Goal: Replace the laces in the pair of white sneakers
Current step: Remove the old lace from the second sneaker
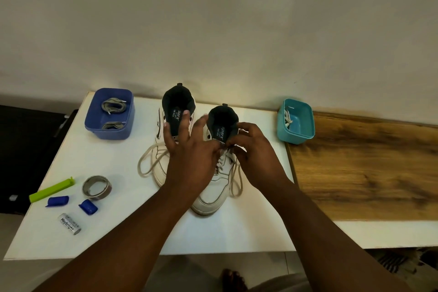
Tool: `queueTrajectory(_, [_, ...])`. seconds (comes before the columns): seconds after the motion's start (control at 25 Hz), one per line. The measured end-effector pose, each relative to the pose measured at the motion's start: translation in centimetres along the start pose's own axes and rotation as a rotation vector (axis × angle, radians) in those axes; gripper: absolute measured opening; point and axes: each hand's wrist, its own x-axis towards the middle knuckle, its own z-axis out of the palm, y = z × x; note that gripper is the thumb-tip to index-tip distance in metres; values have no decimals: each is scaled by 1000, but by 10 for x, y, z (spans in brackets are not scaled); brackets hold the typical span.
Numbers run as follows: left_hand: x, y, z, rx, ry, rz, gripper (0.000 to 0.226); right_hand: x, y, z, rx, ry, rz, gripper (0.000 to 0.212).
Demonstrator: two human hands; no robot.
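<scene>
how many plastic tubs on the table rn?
2. The blue tub stands at the table's far left with grey laces in it; the teal tub stands at far right, past the sneakers, holding a whitish lace. None seem hidden.

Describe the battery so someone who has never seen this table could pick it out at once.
Start at the white table and go to its near left corner, where small odds and ends lie. The battery lies nearest the front edge, below the two blue caps. It is the only silver cylinder lying flat with black print along its side.

The left hand point(189, 149) hides most of the left sneaker point(161, 168); the battery point(70, 223) label is too small to read.
</scene>
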Motion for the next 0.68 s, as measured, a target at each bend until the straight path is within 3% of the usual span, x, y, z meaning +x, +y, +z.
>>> queueTrajectory(0.12, [1, -2, -2, -100, 100, -81, 8, 2, 2, -1, -2, 9, -4, 27])
queueTrajectory(0.28, [3, -2, -10, -233, 255, -287, 19, 3, 6, -4, 1, 36, -5, 27])
queueTrajectory(0.4, [1, 0, -6, -106, 110, -136, 29, 4, 7, -3, 19, 37, -16, 29])
queueTrajectory(0.48, [0, 0, -2, -39, 36, -25, 22, 4, 7, -2, 18, 30, -13, 30])
queueTrajectory(0.6, [3, -4, -4, -17, 33, -22, 12, 4, 8, -1, 31, 21, -5, 29])
queueTrajectory(0.68, [5, -7, -9, -7, 114, -97, 19, 5, 9, -3, 25, 30, -2, 27])
